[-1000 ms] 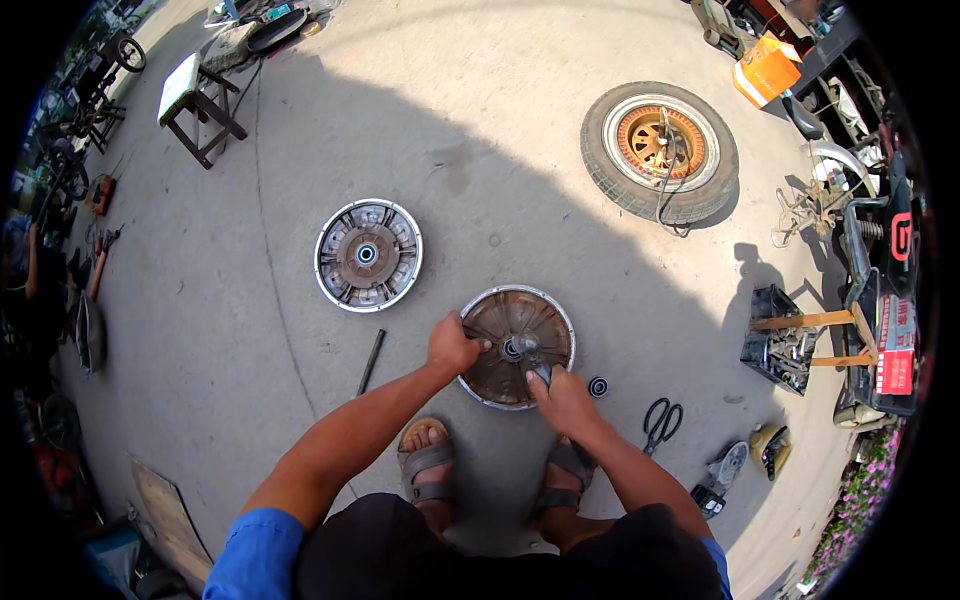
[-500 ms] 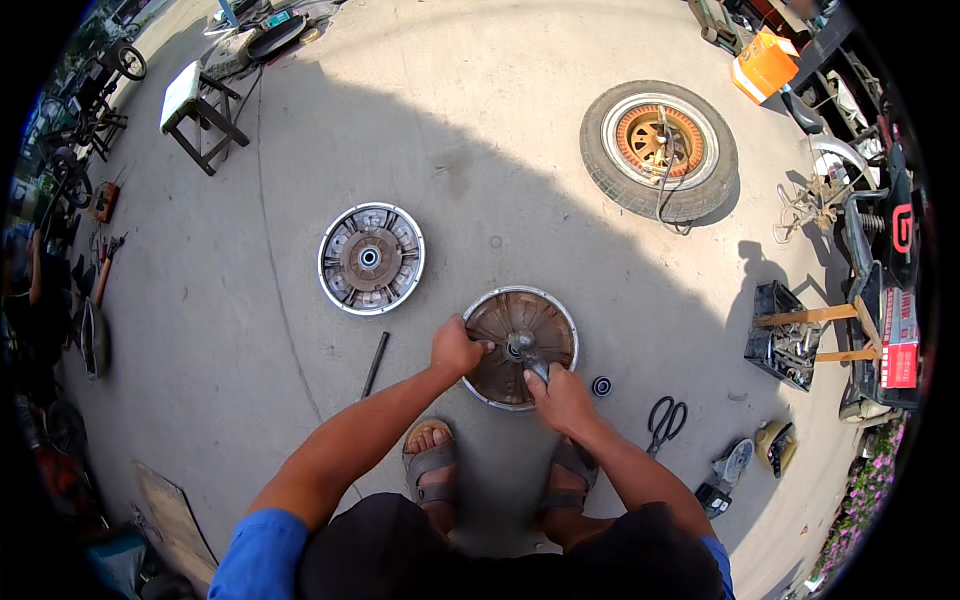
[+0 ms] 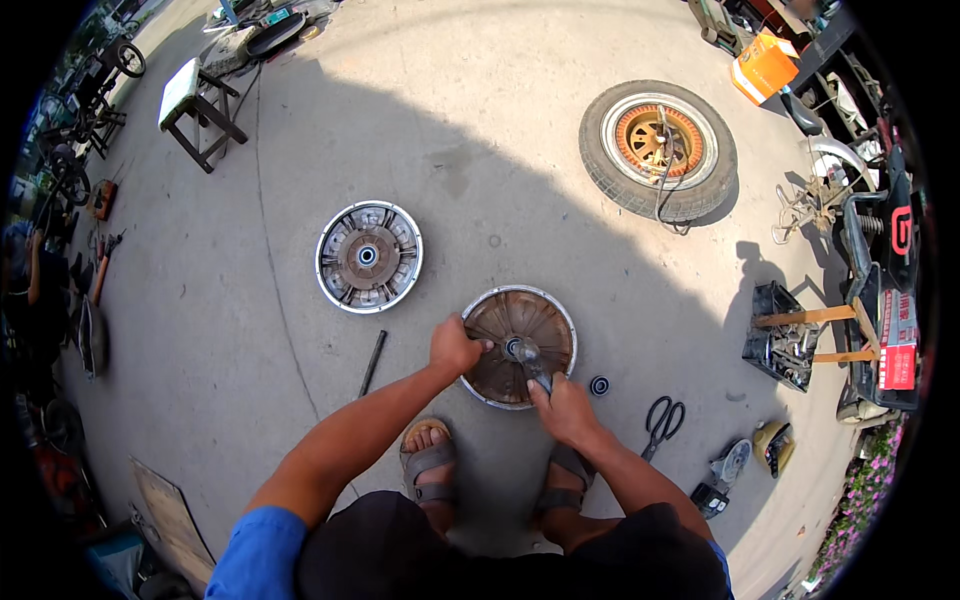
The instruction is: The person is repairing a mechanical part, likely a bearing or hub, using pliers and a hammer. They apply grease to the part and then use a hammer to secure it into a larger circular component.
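A round brown motor cover with a silvery rim lies on the ground in front of my feet. My left hand grips its left edge, thumb over the top and the other fingers hidden. In my right hand is a hammer, its rounded metal head just over the bearing at the cover's centre. Whether the head touches it I cannot tell. Just right of the cover sits a loose bearing. A second cover, with a ribbed inside, lies farther off to the left.
A dark metal rod lies left of my forearm. To the right are black-handled scissors, a cordless power tool and a crate of parts. A tyred wheel lies far right; a stool stands far left.
The hammer head has shifted slightly, showing more of the centre bearing. My right hand has moved a little right and down; my left hand stays on the rim.
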`<state>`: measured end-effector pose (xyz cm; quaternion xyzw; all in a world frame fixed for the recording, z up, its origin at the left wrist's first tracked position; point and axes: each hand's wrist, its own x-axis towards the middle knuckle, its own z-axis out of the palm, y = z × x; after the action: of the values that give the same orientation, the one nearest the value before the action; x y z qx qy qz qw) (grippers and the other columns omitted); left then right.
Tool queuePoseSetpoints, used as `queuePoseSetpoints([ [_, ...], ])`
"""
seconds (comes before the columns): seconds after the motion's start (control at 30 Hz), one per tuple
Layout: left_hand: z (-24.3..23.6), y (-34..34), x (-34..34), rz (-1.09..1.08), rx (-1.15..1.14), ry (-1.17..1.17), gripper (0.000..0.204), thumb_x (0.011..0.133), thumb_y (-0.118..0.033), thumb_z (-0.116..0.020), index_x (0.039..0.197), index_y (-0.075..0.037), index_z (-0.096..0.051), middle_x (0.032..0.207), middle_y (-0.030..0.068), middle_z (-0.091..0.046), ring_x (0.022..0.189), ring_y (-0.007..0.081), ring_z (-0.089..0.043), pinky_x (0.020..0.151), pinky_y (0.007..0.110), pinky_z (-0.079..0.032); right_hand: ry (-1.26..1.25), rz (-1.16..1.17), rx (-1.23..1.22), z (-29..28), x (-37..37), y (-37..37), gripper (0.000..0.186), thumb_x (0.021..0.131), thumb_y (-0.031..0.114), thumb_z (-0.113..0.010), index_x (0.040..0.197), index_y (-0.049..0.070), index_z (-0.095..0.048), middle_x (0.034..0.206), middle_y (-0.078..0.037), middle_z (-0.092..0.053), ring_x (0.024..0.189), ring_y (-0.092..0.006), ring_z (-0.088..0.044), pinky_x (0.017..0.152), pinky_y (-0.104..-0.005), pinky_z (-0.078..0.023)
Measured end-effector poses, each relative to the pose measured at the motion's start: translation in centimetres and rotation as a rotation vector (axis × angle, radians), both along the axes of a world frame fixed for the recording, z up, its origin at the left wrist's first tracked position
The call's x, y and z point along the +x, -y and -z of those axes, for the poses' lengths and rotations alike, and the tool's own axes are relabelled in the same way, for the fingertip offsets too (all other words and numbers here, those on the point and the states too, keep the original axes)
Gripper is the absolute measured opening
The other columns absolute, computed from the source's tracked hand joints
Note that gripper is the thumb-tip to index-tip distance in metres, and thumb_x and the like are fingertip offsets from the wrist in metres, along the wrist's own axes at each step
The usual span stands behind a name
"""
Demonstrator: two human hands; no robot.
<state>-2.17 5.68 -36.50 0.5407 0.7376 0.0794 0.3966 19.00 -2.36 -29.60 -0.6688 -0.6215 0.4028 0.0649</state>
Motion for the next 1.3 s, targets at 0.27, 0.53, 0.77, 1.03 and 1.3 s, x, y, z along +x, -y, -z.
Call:
queuePoseSetpoints([
  [0.27, 0.3, -0.8, -0.3, -0.001, 0.029, 0.022, 0.061, 0.059, -0.037, -0.093, 0.094, 0.004, -0.065, 0.098, 0.0244, -0.07, 0.096, 0.0396, -0.068, 0.084, 0.046, -0.054, -0.022, 0.015, -0.008, 0.0, -0.1, -0.5, 0.051, 0.096, 0.04, -0.058, 0.087, -0.011, -0.056, 0.076, -0.039, -0.06, 0.075, -0.0561, -0.06, 0.069, -0.0588, -0.048],
  [0.53, -0.6, -0.8, 0.3, -0.042, 0.02, 0.039, 0.056, 0.06, -0.03, -0.093, 0.095, 0.004, -0.064, 0.1, 0.0245, -0.069, 0.099, 0.0401, -0.067, 0.085, 0.046, -0.053, -0.085, 0.042, 0.09, -2.1, -0.3, -1.8, 0.05, 0.096, 0.038, -0.059, 0.083, -0.011, -0.056, 0.072, -0.036, -0.06, 0.071, -0.0536, -0.061, 0.065, -0.0566, -0.048],
  [0.77, -0.7, -0.4, 0.5, -0.046, -0.004, 0.03, 0.053, 0.061, -0.027, -0.092, 0.094, 0.004, -0.064, 0.101, 0.024, -0.07, 0.099, 0.0393, -0.067, 0.086, 0.045, -0.053, -0.015, -0.034, 0.072, -0.3, -0.4, -1.5, 0.052, 0.096, 0.039, -0.06, 0.079, -0.01, -0.056, 0.069, -0.035, -0.06, 0.069, -0.0525, -0.061, 0.062, -0.0558, -0.048],
  [1.03, -0.9, -0.8, 0.5, -0.083, 0.014, 0.056, 0.054, 0.061, -0.028, -0.093, 0.093, 0.004, -0.064, 0.099, 0.024, -0.07, 0.097, 0.0391, -0.068, 0.084, 0.045, -0.053, -0.038, 0.028, 0.13, -2.0, -1.6, -1.7, 0.051, 0.096, 0.037, -0.059, 0.082, -0.011, -0.057, 0.073, -0.036, -0.061, 0.071, -0.0531, -0.062, 0.064, -0.0561, -0.049],
  [1.3, -0.4, -0.5, 0.5, -0.044, 0.053, 0.029, 0.056, 0.06, -0.029, -0.093, 0.093, 0.005, -0.063, 0.096, 0.0253, -0.069, 0.095, 0.04, -0.068, 0.082, 0.045, -0.053, -0.071, 0.045, 0.093, -0.6, -0.4, -2.1, 0.05, 0.096, 0.038, -0.06, 0.081, -0.01, -0.057, 0.071, -0.036, -0.06, 0.07, -0.0529, -0.062, 0.063, -0.057, -0.049],
])
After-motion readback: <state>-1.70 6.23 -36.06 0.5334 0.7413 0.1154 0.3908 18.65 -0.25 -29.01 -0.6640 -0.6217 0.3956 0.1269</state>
